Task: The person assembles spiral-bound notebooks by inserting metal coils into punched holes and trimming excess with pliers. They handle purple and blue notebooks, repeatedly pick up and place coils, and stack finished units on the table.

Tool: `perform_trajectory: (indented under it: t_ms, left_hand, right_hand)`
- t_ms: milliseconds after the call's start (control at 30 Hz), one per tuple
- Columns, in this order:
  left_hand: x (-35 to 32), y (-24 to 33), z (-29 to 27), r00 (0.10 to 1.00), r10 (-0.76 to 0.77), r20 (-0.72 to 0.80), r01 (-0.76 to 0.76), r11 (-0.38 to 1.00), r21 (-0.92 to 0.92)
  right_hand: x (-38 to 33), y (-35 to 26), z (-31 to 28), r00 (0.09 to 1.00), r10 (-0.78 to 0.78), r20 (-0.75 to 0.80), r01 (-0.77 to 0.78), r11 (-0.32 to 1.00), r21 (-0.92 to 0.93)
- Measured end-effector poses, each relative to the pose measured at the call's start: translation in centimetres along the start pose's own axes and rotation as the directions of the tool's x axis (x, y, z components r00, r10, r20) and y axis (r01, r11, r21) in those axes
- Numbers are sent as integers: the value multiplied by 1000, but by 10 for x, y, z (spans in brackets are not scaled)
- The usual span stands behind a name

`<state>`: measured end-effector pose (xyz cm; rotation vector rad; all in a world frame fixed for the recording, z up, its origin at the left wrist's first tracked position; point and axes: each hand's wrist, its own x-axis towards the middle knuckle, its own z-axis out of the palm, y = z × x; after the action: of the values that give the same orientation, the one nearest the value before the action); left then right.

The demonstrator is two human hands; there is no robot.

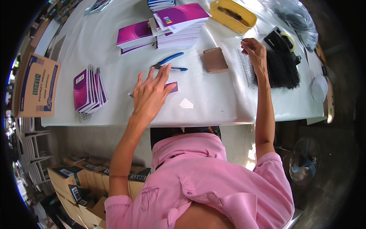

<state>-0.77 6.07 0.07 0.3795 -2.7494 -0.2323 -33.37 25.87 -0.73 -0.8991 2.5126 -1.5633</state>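
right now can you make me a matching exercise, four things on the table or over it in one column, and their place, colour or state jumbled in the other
Column 1
1. left hand
2. right hand
3. pliers
4. tray

Column 2
A. yellow, with dark strands inside
B. by the silver coils
C. spread over a purple booklet
D. blue-handled, lying with the handles apart

Right pairs: 1-C, 2-B, 3-D, 4-A
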Motion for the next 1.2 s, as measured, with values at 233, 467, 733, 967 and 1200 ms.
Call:
perform_trajectory:
  t_ms: [233,467,733,967,1200]
  left_hand:
    - [0,-2,2,1000,0,8,-1,1000,21]
    - [1,-1,-1,1000,13,24,-13,1000,12]
    - [3,-4,-1,998,36,49,-37,999,20]
    - [3,-5,-2,997,24,67,-25,1000,11]
    - [4,-2,-6,997,27,74,-24,999,-35]
  right_hand:
    - [-90,-101,81,846,-300,441,210,947,243]
    - [-90,-97,103,777,-264,572,90,945,314]
    - [-82,-84,108,706,-421,570,111,860,498]
    - [-88,-108,94,663,-350,662,364,923,124]
    - [-97,-121,92,603,-565,563,701,713,-36]
